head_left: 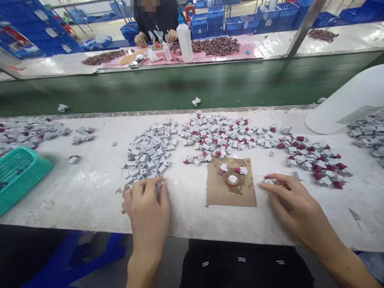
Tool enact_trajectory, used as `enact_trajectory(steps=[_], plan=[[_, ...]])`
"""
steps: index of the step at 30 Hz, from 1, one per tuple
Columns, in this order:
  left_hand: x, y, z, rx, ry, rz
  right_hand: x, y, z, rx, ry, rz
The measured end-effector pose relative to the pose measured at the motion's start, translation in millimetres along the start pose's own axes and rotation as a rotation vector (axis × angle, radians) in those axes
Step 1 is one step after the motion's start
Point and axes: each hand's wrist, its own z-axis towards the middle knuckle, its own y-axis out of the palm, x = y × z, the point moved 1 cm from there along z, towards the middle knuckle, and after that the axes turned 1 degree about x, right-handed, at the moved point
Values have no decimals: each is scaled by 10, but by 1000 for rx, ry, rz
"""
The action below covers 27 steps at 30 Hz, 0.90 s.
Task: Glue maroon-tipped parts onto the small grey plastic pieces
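My left hand [147, 204] is at the front of a heap of small grey blocks [150, 152], its thumb and fingers closed around one grey block [160, 184], mostly hidden. Beside the cardboard's right edge, my right hand [292, 200] pinches a small grey-and-maroon piece [268, 180] between its fingertips. On the brown cardboard square [216, 192] between the hands lies a bottle cap [232, 179] holding a clear liquid, with a wet patch around it. Two grey-and-maroon pieces [241, 171] rest on the cardboard behind the cap.
Grey-and-maroon pieces [219, 134] spread behind the cardboard, more [318, 160] to the right. A green basket [27, 176] stands at left; a large white bottle [345, 102] leans in at right. Beyond a green strip [135, 92], another person [157, 24] works near dark-red parts [219, 46].
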Motion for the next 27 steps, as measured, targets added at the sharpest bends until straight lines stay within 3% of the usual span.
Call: enact_trajectory(steps=[4,8,17,23,27], plan=[[-27,16,-24,21,46,-75,-58,-28,-13,19,-23,-20],[97,-44,-47,6,53,-180,-65,-37,-10,30,-35,2],[163,-102,-61,-157,-11,-303,-58,-39,51,49,81,82],[335,-81,-96,-284,-165,-599,-135,-120,121,72,305,254],[500,1,-88,-343,-63,-619,-287,-93,249,38,410,491]])
